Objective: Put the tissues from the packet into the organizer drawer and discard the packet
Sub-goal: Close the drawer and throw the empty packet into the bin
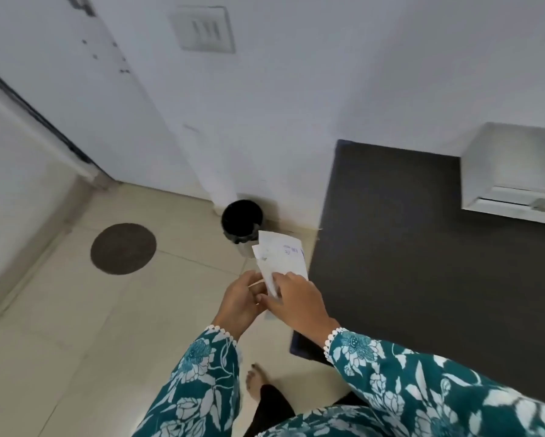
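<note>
A white plastic packet [280, 257] with small blue print sticks up from between both hands, in front of my body. My left hand [241, 302] holds its lower left edge and my right hand [298, 302] pinches it from the right. Whether tissues are inside cannot be told. Just beyond the packet, on the floor against the wall, stands a black bin [242, 217] with an open top. A white organizer [513, 171] with a drawer front sits on the dark tabletop [390, 231] at the far right.
A round brown mat [123, 248] lies on the beige tiled floor at the left. A white door [53, 89] and a wall with a switch plate [203, 29] stand behind. My bare foot [255, 381] shows below the hands.
</note>
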